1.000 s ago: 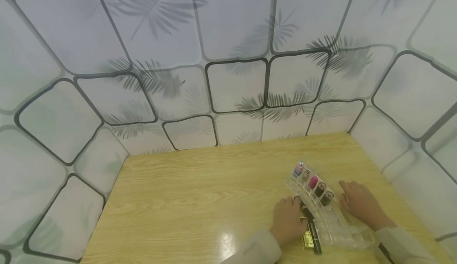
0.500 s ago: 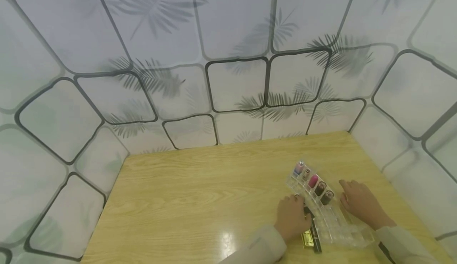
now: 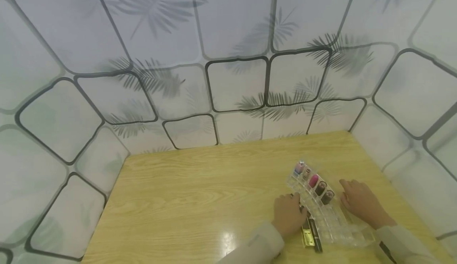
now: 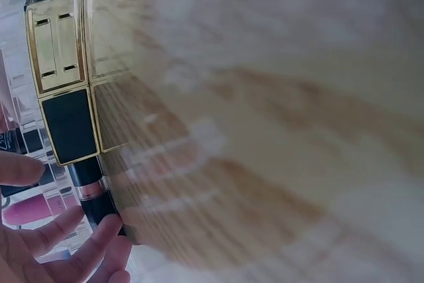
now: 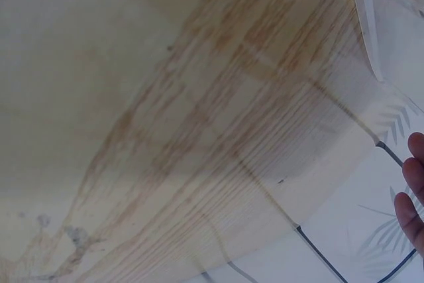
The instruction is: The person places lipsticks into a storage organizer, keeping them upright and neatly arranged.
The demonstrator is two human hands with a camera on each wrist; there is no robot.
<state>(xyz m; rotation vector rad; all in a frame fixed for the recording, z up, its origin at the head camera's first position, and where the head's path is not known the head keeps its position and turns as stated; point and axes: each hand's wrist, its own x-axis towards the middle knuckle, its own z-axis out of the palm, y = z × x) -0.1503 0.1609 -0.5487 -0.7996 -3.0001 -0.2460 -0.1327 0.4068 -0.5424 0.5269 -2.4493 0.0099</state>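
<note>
A clear organizer (image 3: pixel 335 220) with stepped compartments stands at the table's right, with several cosmetics in its far rows, among them a pink lipstick (image 3: pixel 313 181). My left hand (image 3: pixel 288 214) is at its left side. In the left wrist view, its fingertips touch the end of a black lipstick tube (image 4: pixel 86 171) with a clear band, while the thumb (image 4: pixel 23 169) stays apart from it. A gold and black case (image 4: pixel 56 48) lies in line with that tube. My right hand (image 3: pixel 364 202) lies along the organizer's right side, fingers extended, holding nothing.
A long black tube (image 3: pixel 315 236) lies between the gold case and the organizer. The wood-grain table (image 3: pixel 200 188) extends to the left. Patterned white walls (image 3: pixel 235 85) with leaf prints enclose it at the back and sides.
My left hand has shifted slightly around the black lipstick tube, first forward and right, then back left. The right hand and the organizer have stayed in place.
</note>
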